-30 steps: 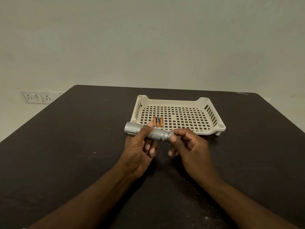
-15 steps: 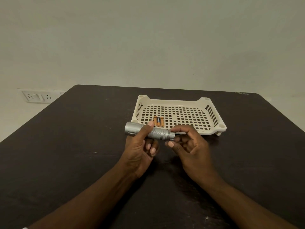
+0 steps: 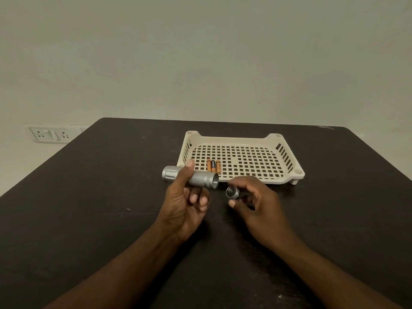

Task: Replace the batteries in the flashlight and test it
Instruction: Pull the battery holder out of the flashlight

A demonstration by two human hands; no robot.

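My left hand [image 3: 185, 206] holds a silver flashlight [image 3: 200, 179] level above the dark table, head pointing left, thumb across its body. Its threaded right end is bare and its opening faces right. My right hand [image 3: 258, 208] pinches the round silver tail cap [image 3: 232, 192] in its fingertips, a short gap to the right of that opening. Three small orange-and-black batteries [image 3: 213, 166] lie side by side in the cream perforated tray [image 3: 287, 177] just behind the flashlight.
The dark table [image 3: 89, 197] runs to a far edge against a pale wall. A white socket plate [image 3: 48, 134] is on the wall at the left. Besides the batteries, the tray holds nothing.
The tail cap has come off the flashlight. My right hand has drawn it away to the right and slightly down. My left hand keeps the flashlight body steady.
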